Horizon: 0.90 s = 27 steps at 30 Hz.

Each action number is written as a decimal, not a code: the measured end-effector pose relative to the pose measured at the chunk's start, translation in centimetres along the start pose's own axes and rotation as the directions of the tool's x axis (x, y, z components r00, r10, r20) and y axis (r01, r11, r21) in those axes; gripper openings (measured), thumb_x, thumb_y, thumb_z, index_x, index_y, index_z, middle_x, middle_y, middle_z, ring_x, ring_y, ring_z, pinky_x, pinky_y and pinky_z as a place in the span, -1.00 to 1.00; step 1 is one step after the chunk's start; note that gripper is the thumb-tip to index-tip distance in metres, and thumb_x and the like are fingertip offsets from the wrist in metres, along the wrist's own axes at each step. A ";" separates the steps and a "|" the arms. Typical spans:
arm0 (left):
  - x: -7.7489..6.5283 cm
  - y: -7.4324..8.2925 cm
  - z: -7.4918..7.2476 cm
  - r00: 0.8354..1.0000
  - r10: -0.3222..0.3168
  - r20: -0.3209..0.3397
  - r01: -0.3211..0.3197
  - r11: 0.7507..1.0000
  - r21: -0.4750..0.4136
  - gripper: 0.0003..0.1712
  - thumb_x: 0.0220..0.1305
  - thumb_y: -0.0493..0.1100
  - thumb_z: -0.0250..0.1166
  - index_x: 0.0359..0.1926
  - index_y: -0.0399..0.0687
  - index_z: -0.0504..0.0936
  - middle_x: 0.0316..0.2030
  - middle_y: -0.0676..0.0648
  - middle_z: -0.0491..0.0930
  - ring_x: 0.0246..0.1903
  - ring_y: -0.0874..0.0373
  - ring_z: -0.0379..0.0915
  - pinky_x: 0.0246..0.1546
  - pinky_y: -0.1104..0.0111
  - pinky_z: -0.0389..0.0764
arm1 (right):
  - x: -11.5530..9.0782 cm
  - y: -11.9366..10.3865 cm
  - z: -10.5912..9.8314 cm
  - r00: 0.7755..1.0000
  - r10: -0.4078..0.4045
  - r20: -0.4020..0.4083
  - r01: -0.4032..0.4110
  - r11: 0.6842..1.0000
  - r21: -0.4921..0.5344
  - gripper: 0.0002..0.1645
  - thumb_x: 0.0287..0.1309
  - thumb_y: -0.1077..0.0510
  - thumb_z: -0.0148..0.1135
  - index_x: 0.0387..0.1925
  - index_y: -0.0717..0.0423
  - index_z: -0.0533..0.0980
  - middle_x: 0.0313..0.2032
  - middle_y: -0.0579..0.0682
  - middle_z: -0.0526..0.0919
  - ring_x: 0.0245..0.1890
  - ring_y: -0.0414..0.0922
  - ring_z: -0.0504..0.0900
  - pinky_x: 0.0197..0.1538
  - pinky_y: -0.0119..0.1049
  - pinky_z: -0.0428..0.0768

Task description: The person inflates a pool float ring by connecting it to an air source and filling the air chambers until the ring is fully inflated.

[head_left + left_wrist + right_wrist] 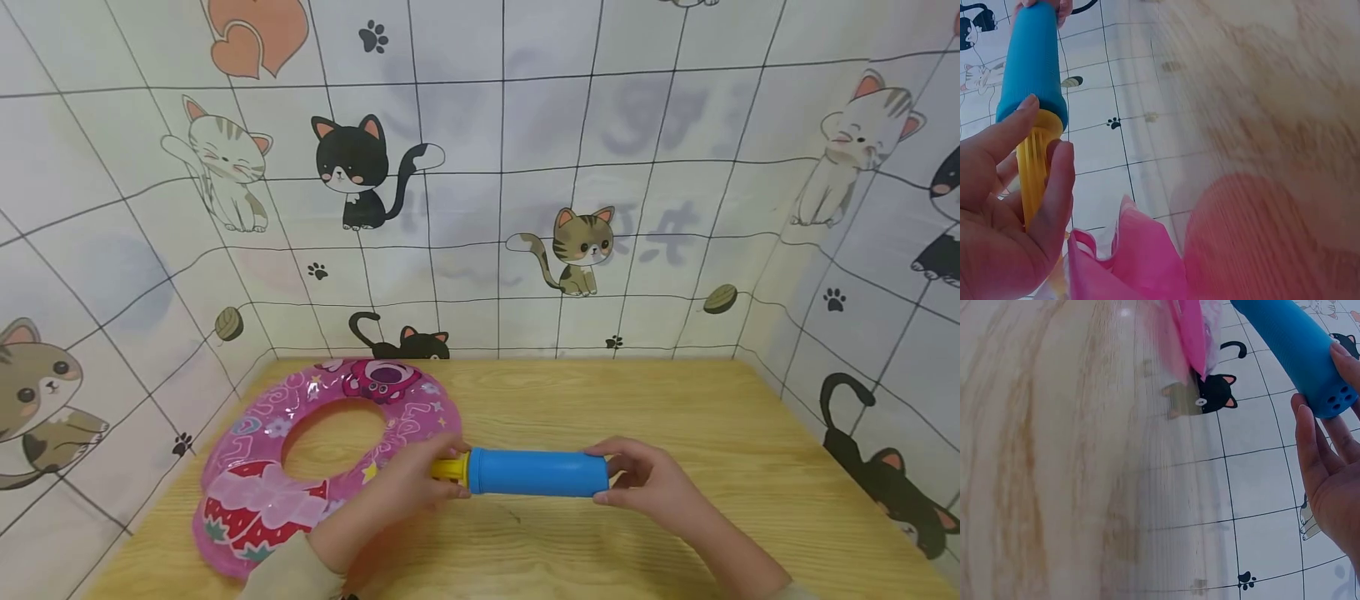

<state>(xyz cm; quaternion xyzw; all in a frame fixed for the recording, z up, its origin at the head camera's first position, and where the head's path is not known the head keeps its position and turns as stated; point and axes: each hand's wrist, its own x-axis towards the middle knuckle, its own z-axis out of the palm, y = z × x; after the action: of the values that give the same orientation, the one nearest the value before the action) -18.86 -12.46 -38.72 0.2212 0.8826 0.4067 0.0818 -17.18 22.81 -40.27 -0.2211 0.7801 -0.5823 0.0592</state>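
A blue hand pump [536,472] with a yellow shaft [1034,162] at one end lies level between my two hands, over the wooden table. My left hand [416,483] grips the yellow end, a fingertip on the blue rim and other fingers around the ribbed shaft. At the opposite end, my right hand [652,487] pinches the blue barrel between thumb and fingers. That end face shows several small holes in the right wrist view. Behind my left forearm a pink swim ring [247,433] lies on the table, printed with strawberries and a bear; the forearm hides part of it.
The wooden table [600,400] meets walls covered in a white grid sheet [480,200] with printed cats and paw marks, at the back and both sides. The swim ring takes up the table's left part, reaching the back edge.
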 end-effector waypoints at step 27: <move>-1.5 -1.9 -2.1 0.994 -0.103 -0.029 0.105 0.992 0.073 -0.41 0.03 0.04 0.52 0.13 0.36 0.56 -0.11 0.16 0.57 -0.09 0.08 0.44 -0.12 0.19 0.57 | -4.2 0.8 -5.9 0.988 -0.152 -0.002 0.150 0.976 -0.161 -0.43 0.08 0.37 0.37 0.17 0.19 0.49 0.07 -0.30 0.56 -0.18 -0.11 0.64 -0.20 -0.28 0.65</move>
<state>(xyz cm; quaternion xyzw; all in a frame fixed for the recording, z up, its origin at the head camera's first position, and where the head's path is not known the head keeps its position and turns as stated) -18.86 -15.69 -38.80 0.1727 0.9085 0.3713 0.0834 -15.73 29.94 -39.82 -0.2796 0.8057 -0.5222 -0.0085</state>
